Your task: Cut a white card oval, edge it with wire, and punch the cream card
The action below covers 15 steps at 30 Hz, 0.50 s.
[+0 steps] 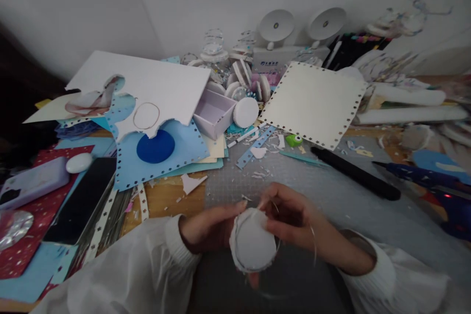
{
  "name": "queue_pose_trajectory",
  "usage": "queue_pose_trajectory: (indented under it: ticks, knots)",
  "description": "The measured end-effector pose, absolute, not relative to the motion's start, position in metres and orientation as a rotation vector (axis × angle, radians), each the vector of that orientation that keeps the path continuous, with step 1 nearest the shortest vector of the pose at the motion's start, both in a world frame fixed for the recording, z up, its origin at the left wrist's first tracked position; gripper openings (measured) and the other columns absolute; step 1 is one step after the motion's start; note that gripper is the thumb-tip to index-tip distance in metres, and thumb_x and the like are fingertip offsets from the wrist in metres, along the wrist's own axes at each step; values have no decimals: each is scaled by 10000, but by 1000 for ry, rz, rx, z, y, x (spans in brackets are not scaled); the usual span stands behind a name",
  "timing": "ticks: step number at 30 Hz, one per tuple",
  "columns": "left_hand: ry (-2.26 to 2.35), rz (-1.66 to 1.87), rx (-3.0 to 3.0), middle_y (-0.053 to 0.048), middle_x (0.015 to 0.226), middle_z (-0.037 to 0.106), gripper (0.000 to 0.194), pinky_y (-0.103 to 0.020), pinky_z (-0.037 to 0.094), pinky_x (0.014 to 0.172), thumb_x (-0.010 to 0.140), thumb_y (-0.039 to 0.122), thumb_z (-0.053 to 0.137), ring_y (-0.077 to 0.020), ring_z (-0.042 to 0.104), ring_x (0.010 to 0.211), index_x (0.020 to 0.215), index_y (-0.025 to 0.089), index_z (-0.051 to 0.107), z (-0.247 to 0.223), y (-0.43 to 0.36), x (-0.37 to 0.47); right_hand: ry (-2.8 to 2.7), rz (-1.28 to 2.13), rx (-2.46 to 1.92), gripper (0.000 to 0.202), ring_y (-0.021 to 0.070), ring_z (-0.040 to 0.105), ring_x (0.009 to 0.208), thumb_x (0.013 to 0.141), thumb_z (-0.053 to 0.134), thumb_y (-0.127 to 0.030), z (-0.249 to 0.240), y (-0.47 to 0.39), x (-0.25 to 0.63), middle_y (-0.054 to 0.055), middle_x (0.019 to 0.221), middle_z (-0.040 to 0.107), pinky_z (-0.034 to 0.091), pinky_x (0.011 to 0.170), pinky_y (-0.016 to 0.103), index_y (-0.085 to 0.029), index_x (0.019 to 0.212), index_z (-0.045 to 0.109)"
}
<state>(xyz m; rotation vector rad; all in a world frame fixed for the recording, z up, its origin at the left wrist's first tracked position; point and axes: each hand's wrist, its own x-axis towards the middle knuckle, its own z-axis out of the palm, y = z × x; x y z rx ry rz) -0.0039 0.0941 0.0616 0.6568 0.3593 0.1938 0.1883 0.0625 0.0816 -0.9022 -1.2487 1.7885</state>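
A white round foam-like disc (pixel 254 249) with a rough, layered rim is tilted toward me near the table's front edge. My left hand (pixel 212 225) grips its left side, and a fingertip shows below the disc. At the upper right rim, my right hand (pixel 294 217) is closed in a pinch, its thumb against the disc. A thin pale strand (pixel 315 245) runs from these fingers and loops out past the right hand. Whether it is wire or cord I cannot tell.
Beyond my hands lie paper scraps (pixel 259 152), a black-handled tool (pixel 356 174) and a green frog-like figure (pixel 293 140). A blue glue gun (pixel 437 186) with a red light is at right. A lilac box (pixel 214 114), cut white board (pixel 147 78) and phone (pixel 83 201) stand left.
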Motion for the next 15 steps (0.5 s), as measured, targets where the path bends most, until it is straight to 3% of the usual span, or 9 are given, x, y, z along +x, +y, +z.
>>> queue_pose_trajectory:
  ticks: [4,7,11,15]
  knots:
    - [283,338,775,-107,654,678,624,-207,411,455,808,652,461,-155,582,502,965,81,658,62,95,-2,-1249,1699,-986,181,56,441,569,842,625,-309,79,65,189,-43,708,508,353,478,159,-202,903,492]
    - [393,400,1080,-121,697,681,484,-215,453,541,800,541,581,-136,565,553,910,74,641,69,96,-4,-1293,1512,-1035,186,75,480,582,840,616,-279,75,65,187,-45,712,506,385,485,176,-227,957,482]
    - [601,488,1457,-97,619,640,418,-197,416,518,904,425,456,-104,500,514,720,87,617,74,91,-6,-1474,850,-1078,327,124,522,723,794,626,-143,73,61,188,-10,858,505,465,625,263,-267,1055,473]
    - [644,619,1716,-38,551,564,306,-194,353,474,889,279,436,-94,463,481,660,121,563,75,86,-5,-1783,280,-1070,279,159,500,801,756,648,-90,78,59,194,14,897,487,453,664,300,-253,960,549]
